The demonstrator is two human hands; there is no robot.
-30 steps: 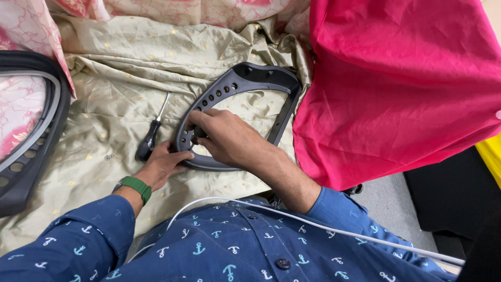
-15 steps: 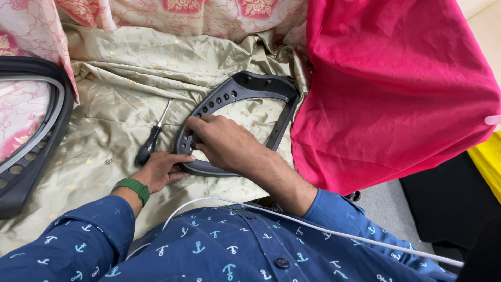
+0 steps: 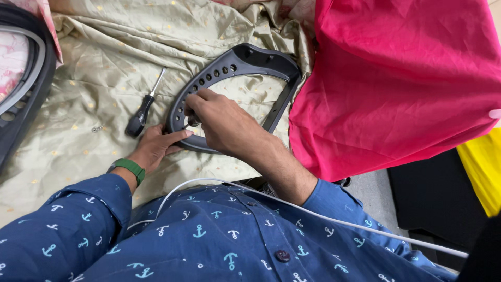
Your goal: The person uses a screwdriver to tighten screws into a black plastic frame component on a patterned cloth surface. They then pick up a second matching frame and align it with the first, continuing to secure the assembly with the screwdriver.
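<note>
A dark grey D-shaped plastic frame with a row of holes lies on olive-gold cloth. My left hand, with a green band on the wrist, grips the frame's lower left edge. My right hand rests over the frame's curved side, fingertips pinched together on a small thin metal piece by the holes; I cannot make out what the piece is. A black-handled screwdriver lies on the cloth just left of the frame, a little above my left hand.
A small screw-like bit lies on the cloth left of the screwdriver. A second dark frame sits at the left edge. Bright pink fabric covers the right. A white cable crosses my blue shirt.
My left hand has closed in on the frame's lower edge. My right hand stays on the curved side, with its fingers drawn tighter together.
</note>
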